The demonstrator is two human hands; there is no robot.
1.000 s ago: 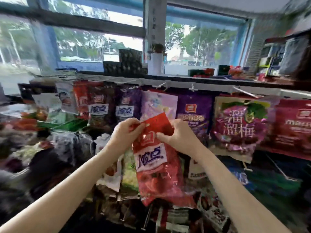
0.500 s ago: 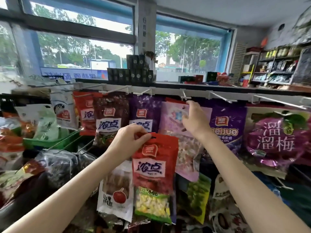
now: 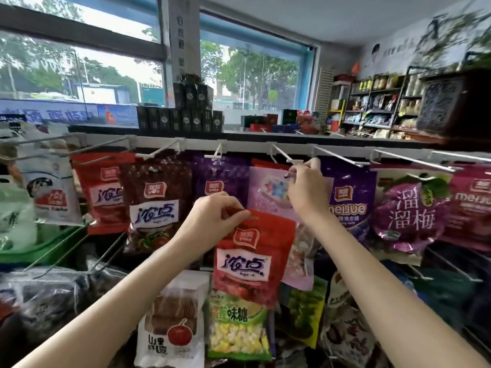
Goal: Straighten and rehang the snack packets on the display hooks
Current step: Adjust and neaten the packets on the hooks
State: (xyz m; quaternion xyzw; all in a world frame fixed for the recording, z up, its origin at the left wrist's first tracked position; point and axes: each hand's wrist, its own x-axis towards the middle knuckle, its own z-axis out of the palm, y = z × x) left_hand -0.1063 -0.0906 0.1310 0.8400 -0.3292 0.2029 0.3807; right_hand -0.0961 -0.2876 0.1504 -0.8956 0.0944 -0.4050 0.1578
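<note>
My left hand [image 3: 212, 221] pinches the top left corner of a red snack packet [image 3: 252, 258], which hangs free in front of the display. My right hand [image 3: 305, 192] is raised to the tip of a white display hook [image 3: 285, 155], fingers closed on the top of a pink packet [image 3: 268, 189] hanging there. A white rail [image 3: 239, 147] carries a row of hooks with red, dark red and purple packets [image 3: 220, 176].
Lower hooks hold a white packet [image 3: 172, 322], a green-yellow packet [image 3: 236, 333] and others. A green basket [image 3: 39, 248] sits at the left. Dark boxes [image 3: 186, 112] stand on the ledge above the rail. Stocked shelves [image 3: 377, 107] fill the right wall.
My right hand let go of the red packet and rose to the pink packet at the hook. The left hand keeps the red packet, now held higher and straighter.
</note>
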